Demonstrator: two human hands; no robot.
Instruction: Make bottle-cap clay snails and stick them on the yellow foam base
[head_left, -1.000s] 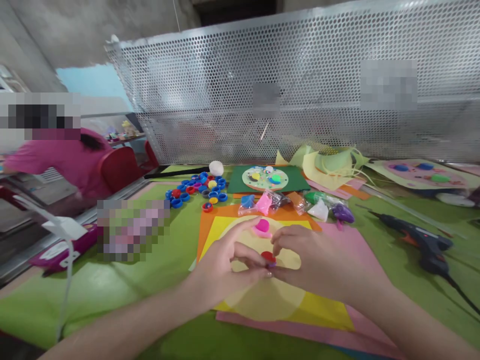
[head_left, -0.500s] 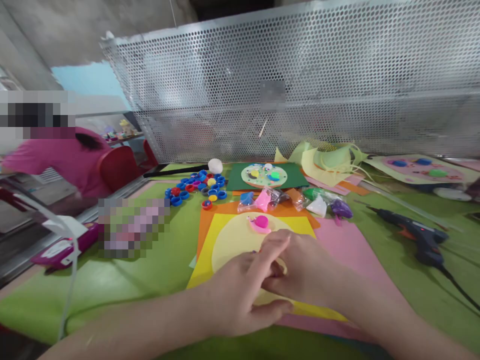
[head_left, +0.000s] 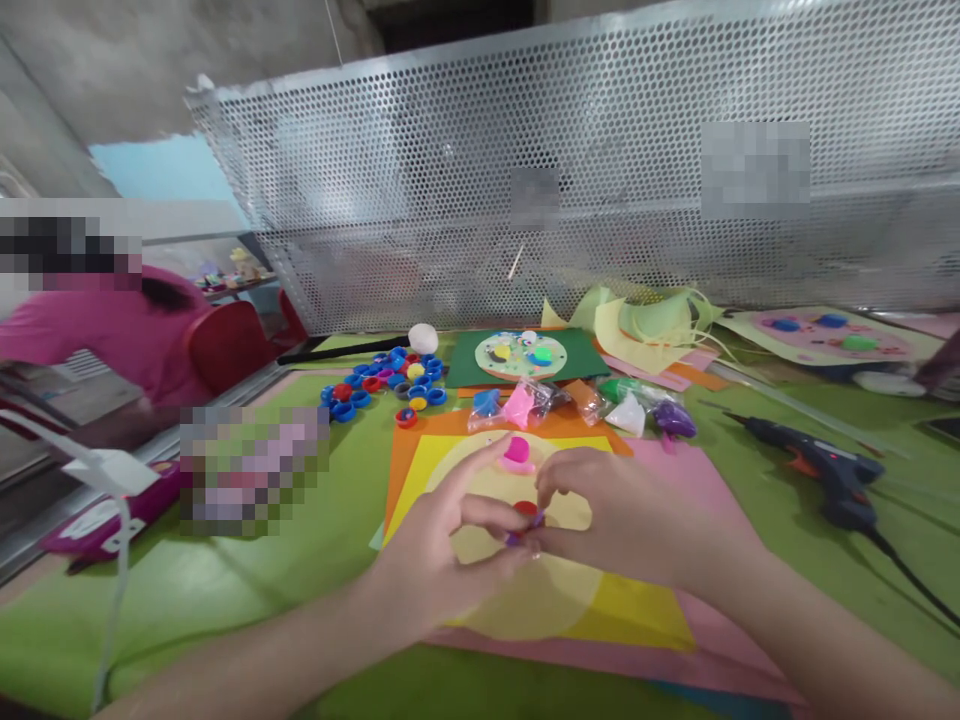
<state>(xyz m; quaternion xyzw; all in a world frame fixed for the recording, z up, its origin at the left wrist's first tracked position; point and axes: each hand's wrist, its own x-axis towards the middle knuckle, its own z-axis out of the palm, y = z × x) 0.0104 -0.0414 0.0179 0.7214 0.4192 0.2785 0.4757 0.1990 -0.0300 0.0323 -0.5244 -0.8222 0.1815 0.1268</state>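
Fingers (head_left: 487, 512) of left hand (head_left: 421, 545) and right hand (head_left: 637, 512) pinch a purple piece (head_left: 514, 539).
Uneven pressure could misshape it; a red disc (head_left: 526, 508) shows just beyond them.

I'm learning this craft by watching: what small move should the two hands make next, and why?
Perhaps gently press the small purple piece against the round red piece: the left hand and right hand meet at the purple piece, close beside the red one. Farther up the pale yellow paper circle, a round magenta piece sits against a pink base, which this could match.
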